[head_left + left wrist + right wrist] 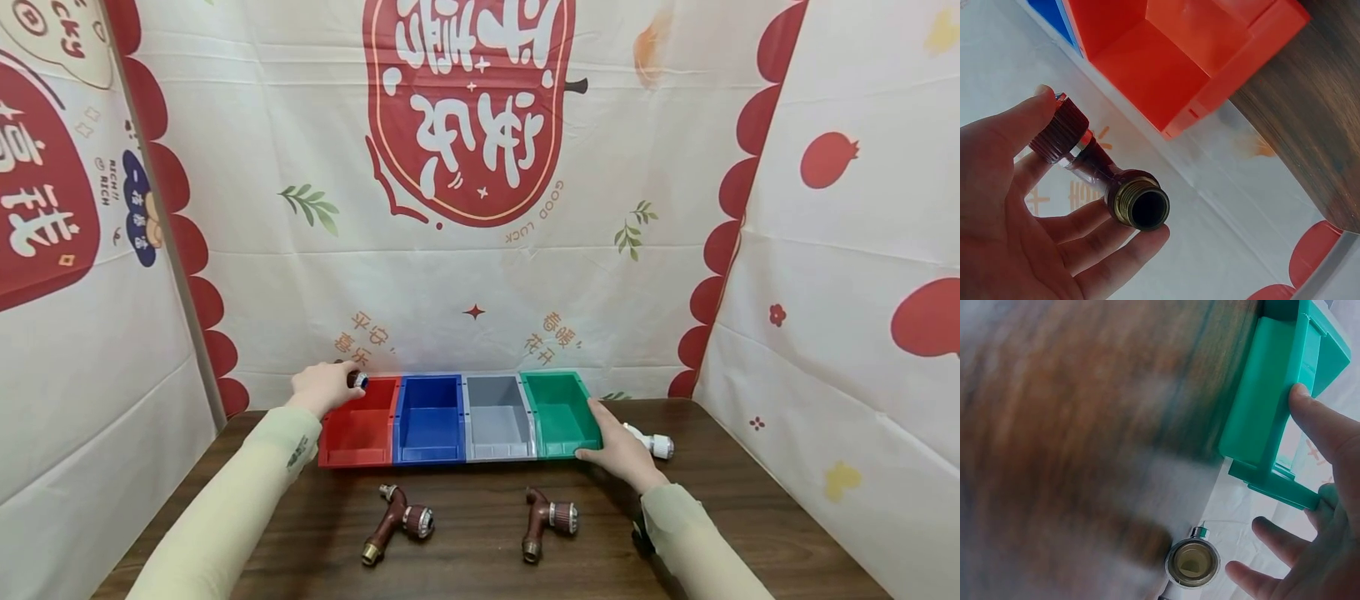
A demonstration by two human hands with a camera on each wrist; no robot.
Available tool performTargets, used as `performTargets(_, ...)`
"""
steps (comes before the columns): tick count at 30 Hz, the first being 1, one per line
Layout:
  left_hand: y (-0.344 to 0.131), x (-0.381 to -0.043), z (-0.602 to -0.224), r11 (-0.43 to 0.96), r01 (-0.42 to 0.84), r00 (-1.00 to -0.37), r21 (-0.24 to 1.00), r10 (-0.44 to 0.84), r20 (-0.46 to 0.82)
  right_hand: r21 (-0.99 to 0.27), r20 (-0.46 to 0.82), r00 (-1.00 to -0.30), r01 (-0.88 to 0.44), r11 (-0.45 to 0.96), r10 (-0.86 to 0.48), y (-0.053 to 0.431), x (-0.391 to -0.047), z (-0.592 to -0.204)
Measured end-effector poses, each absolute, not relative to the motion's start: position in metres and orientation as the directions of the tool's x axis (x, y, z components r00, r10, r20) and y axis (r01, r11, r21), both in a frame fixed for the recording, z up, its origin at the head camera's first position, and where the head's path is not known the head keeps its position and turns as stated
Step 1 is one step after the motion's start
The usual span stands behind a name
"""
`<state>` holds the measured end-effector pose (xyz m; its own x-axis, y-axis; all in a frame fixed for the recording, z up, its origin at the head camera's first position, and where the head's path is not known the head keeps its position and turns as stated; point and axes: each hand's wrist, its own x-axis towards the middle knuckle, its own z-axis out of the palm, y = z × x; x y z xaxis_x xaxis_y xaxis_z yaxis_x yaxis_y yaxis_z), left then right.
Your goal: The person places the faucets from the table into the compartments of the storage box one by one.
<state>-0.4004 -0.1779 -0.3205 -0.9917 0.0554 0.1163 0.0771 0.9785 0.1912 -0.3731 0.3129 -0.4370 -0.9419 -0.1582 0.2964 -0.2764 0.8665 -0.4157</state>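
Note:
A brown faucet with a ribbed knob and threaded brass end (1141, 203) is held between the thumb and fingers of my left hand (1029, 206). That hand (324, 388) is raised at the left back edge of the red bin (360, 457); the faucet is mostly hidden in the head view. My right hand (622, 447) grips the near right corner of the green bin (566, 450). In the right wrist view, its thumb presses the green rim (1300, 375), the index finger lies at the side, and the other fingers extend free.
Blue (427, 454) and grey (501, 452) bins stand joined between the red and green ones. Two brown faucets lie in front, one left (392, 521), one right (536, 525). A white faucet (658, 444) is beyond my right hand. Printed cloth (472, 275) surrounds the wooden table.

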Motion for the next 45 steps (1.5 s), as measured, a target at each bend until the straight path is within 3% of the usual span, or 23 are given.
performTargets(45, -0.153, -0.41, -0.345, 0.979, 0.118, -0.99, 0.168, 0.103, 0.099, -0.41, 0.298, -0.944, -0.261, 0.874, -0.143, 0.311, -0.371, -0.436)
